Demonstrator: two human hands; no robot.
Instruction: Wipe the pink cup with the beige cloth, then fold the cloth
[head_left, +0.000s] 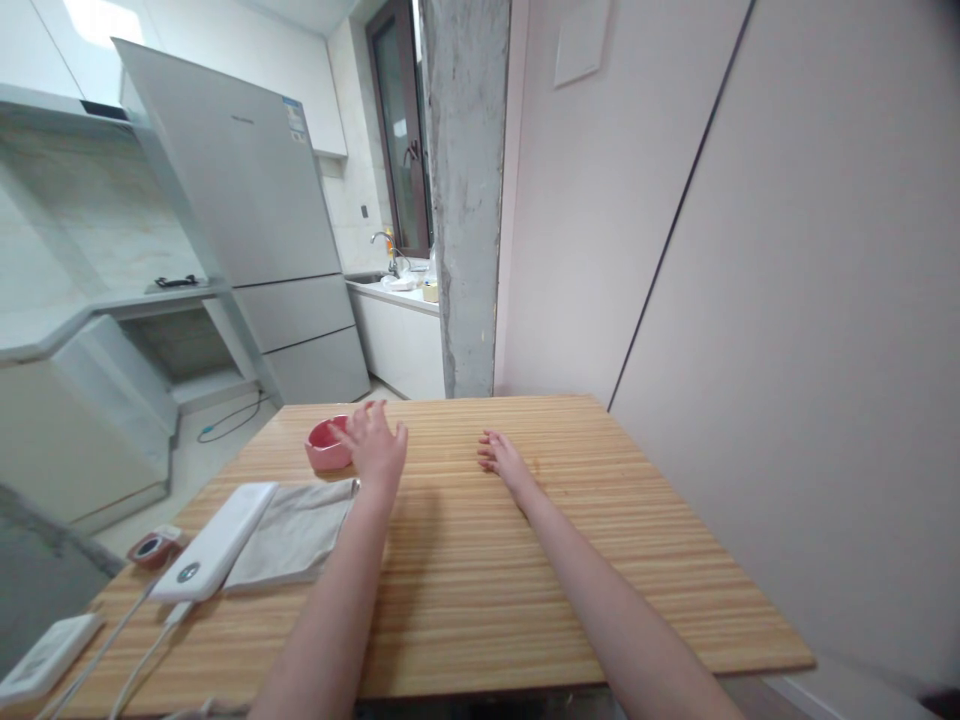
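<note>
My left hand [377,446] hovers with fingers spread over the wooden table [562,540], right beside a small pink bowl [327,446]; whether it touches the bowl I cannot tell. It holds nothing. My right hand [504,462] rests flat on the table near the middle, fingers stretched out, empty. A folded grey cloth [294,535] lies just to the near left of my left hand.
A white power bank [216,540] lies on the cloth's left edge with cables running toward me. A small red-rimmed object [152,547] and a white device [46,655] sit at the table's left edge. A wall [787,300] borders the right side; fridge [255,230] and counters stand behind.
</note>
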